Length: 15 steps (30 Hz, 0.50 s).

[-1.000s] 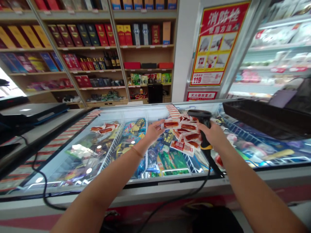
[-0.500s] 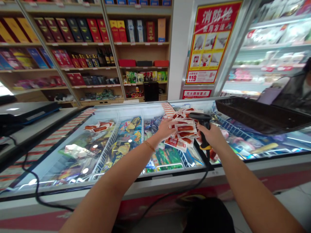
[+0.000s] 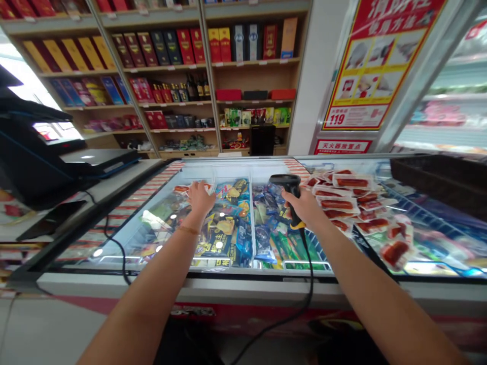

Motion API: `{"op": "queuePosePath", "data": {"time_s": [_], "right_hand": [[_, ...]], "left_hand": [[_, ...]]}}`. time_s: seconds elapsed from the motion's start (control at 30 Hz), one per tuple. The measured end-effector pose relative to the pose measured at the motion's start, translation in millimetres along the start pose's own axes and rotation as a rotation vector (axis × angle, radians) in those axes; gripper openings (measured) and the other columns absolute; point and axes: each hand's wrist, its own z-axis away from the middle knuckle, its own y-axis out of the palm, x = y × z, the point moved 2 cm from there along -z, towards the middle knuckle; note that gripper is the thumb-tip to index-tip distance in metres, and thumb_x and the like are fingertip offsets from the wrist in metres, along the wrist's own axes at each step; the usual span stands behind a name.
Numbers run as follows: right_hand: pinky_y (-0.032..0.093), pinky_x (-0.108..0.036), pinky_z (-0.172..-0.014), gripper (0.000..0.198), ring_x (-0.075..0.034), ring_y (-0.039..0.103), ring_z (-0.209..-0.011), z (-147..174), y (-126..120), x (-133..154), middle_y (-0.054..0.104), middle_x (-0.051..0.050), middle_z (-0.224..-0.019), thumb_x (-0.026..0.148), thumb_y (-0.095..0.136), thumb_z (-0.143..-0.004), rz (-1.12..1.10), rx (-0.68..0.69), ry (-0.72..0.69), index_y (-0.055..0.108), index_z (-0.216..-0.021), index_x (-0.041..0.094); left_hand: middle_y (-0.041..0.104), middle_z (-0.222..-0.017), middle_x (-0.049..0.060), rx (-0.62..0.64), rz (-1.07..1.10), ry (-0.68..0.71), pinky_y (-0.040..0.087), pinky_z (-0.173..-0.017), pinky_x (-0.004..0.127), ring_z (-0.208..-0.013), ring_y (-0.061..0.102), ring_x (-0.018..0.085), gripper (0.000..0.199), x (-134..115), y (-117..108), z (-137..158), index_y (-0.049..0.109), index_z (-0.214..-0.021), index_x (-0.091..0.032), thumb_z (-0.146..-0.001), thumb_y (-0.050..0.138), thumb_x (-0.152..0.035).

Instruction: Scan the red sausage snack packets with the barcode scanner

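Observation:
My right hand point(image 3: 306, 205) is wrapped around the handle of a black barcode scanner point(image 3: 285, 180) with a yellow trim, held above the freezer's glass top. A black cable hangs from its grip. My left hand point(image 3: 201, 197) reaches to the left part of the glass, fingers curled down over a vacuum-packed sausage packet point(image 3: 208, 187) that partly shows beside them. Another sausage packet point(image 3: 180, 189) lies just left of that hand. Right of the scanner spreads a loose pile of sausage packets point(image 3: 338, 204), red-brown in clear wrappers.
Under the glass, the chest freezer point(image 3: 243, 276) holds bagged frozen goods in wire baskets. A dark tray point(image 3: 437, 175) sits at the right. At the left are a counter scale point(image 3: 101, 159) and a dark machine point(image 3: 34, 152). Shelves of boxes point(image 3: 162, 48) stand behind.
My left hand has moved left from the sausage pile to the small group of packets. The scanner in my right hand has shifted left, off the pile. The view has turned left.

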Motion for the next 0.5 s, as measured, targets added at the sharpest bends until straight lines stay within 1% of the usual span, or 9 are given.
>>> {"op": "queuePosePath", "data": {"time_s": [0.07,0.1,0.17,0.23,0.3,0.37,0.43,0.5], "right_hand": [[0.042,-0.023,-0.036,0.025,-0.012,0.055,-0.037,-3,23,2,0.057,0.005,-0.058,0.039,0.066,-0.078,-0.023,0.048,0.003,0.053,-0.088,0.020],[0.042,-0.022,-0.036,0.024,-0.012,0.055,-0.036,-3,33,1,0.056,0.006,-0.058,0.039,0.065,-0.078,-0.048,0.070,0.006,0.053,-0.087,0.019],[0.042,-0.022,-0.036,0.025,-0.011,0.055,-0.036,-2,46,-4,0.056,0.006,-0.058,0.039,0.065,-0.079,-0.094,0.107,0.002,0.053,-0.088,0.019],[0.042,-0.022,-0.036,0.026,-0.011,0.054,-0.035,1,53,-12,0.057,0.006,-0.058,0.040,0.065,-0.079,-0.100,0.136,-0.003,0.052,-0.089,0.020],[0.043,-0.022,-0.036,0.026,-0.011,0.054,-0.035,5,54,-18,0.057,0.006,-0.058,0.040,0.066,-0.079,-0.088,0.159,0.001,0.052,-0.089,0.020],[0.042,-0.022,-0.037,0.026,-0.010,0.053,-0.035,9,52,-22,0.057,0.007,-0.058,0.040,0.066,-0.079,-0.082,0.178,0.016,0.053,-0.089,0.019],[0.042,-0.022,-0.036,0.026,-0.010,0.053,-0.035,11,50,-22,0.057,0.006,-0.059,0.040,0.066,-0.079,-0.076,0.183,0.024,0.053,-0.089,0.019],[0.042,-0.022,-0.037,0.027,-0.010,0.054,-0.036,12,48,-21,0.057,0.006,-0.060,0.040,0.066,-0.079,-0.060,0.186,0.023,0.053,-0.089,0.019]], "left_hand": [[0.025,-0.161,0.018,-0.045,-0.061,-0.022,0.024,-0.113,0.062,-0.148,0.017,0.040,0.070,25,-8,-8,0.038,-0.149,-0.018,-0.085,0.056,-0.040],[0.024,-0.162,0.017,-0.049,-0.081,-0.030,0.023,-0.114,0.062,-0.149,0.014,0.040,0.068,35,-9,-11,0.039,-0.148,-0.020,-0.086,0.055,-0.042],[0.023,-0.162,0.016,-0.013,-0.102,-0.058,0.022,-0.112,0.065,-0.149,0.010,0.043,0.064,50,-8,-17,0.047,-0.144,-0.022,-0.086,0.052,-0.049],[0.028,-0.160,0.017,0.012,-0.106,-0.104,0.022,-0.110,0.067,-0.148,0.012,0.046,0.059,59,-6,-22,0.055,-0.138,-0.022,-0.088,0.048,-0.053],[0.040,-0.152,0.020,0.012,-0.116,-0.125,0.025,-0.108,0.067,-0.145,0.020,0.047,0.055,61,-5,-24,0.059,-0.133,-0.021,-0.090,0.043,-0.051],[0.050,-0.143,0.022,0.005,-0.133,-0.107,0.028,-0.105,0.065,-0.138,0.032,0.046,0.051,58,-7,-23,0.061,-0.130,-0.020,-0.091,0.042,-0.046],[0.055,-0.135,0.022,0.012,-0.141,-0.076,0.032,-0.101,0.063,-0.130,0.041,0.045,0.046,51,-8,-21,0.064,-0.126,-0.021,-0.091,0.044,-0.042],[0.059,-0.130,0.020,0.052,-0.130,-0.051,0.035,-0.097,0.061,-0.125,0.046,0.045,0.041,44,-9,-17,0.069,-0.119,-0.023,-0.091,0.043,-0.039]]}}
